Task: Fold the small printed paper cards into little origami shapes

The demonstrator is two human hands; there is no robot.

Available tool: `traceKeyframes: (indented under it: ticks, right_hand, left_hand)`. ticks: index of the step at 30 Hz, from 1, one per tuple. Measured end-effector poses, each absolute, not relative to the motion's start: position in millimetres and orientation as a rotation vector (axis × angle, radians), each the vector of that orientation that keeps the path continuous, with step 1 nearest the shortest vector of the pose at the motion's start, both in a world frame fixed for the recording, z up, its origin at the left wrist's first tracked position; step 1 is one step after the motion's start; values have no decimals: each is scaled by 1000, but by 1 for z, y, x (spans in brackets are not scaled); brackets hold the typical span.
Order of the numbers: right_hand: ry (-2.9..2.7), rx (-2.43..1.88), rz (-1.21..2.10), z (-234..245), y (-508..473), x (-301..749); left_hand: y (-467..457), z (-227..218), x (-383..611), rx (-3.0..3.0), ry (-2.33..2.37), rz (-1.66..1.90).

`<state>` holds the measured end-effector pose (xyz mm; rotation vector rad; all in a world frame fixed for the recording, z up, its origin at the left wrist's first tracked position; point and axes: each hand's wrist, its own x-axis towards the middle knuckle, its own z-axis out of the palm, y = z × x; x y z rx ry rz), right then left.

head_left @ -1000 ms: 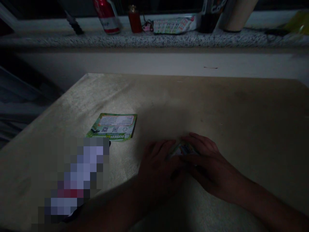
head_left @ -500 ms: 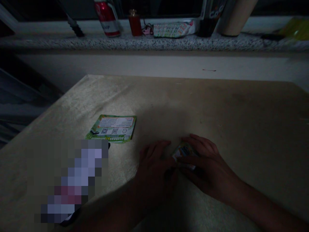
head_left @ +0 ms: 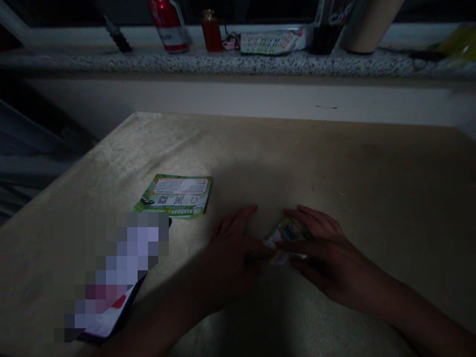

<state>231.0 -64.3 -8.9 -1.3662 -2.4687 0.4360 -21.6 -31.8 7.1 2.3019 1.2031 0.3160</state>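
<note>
In dim light both my hands rest near the front middle of a beige table (head_left: 334, 163). My right hand (head_left: 327, 258) curls its fingers round a small colourful packet (head_left: 284, 237) that lies on the table. My left hand (head_left: 232, 253) lies mostly flat beside it, fingers stretched out, one finger touching the packet's left edge. A green printed card (head_left: 174, 196) with QR codes lies flat to the left, clear of both hands.
A blurred-out object (head_left: 115, 272) lies at the front left on a dark flat thing. On the speckled stone ledge (head_left: 223, 62) behind stand a red can (head_left: 169, 25), a small red lighter-like item (head_left: 211, 30), a printed packet (head_left: 273, 42) and dark containers (head_left: 329, 25).
My left hand has slid back and to the left, uncovering more of the small packet. My right hand stays on the packet.
</note>
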Motion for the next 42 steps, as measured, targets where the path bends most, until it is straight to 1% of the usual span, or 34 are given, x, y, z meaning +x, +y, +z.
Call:
traceKeyframes:
  ticks: [9,13,18,23,28,36,42]
  right_hand:
    - [-2519,-1332,477,-7,-62,236]
    - [-2412,-1380,497,-11,-64,237]
    - [-2296,-1461,466,-13,-67,234]
    - [-2227,-1406,572,-5,-68,227]
    - [-2127,-1400,597,-4,-69,224]
    - [-1793,-1309,932,-19,-75,217]
    - [-1512,-1188,1093,-12,-71,214]
  left_hand:
    - [-28,9,-30,2374,1100,284]
    - [-29,9,-32,2373,1097,293]
    - [-33,0,-24,2359,1099,402]
    - [-36,-6,-11,2332,1097,487]
    - [-35,-5,-6,2298,1099,547]
    - [-38,-11,-3,1980,1222,654]
    - [-37,-4,1,1508,1143,640]
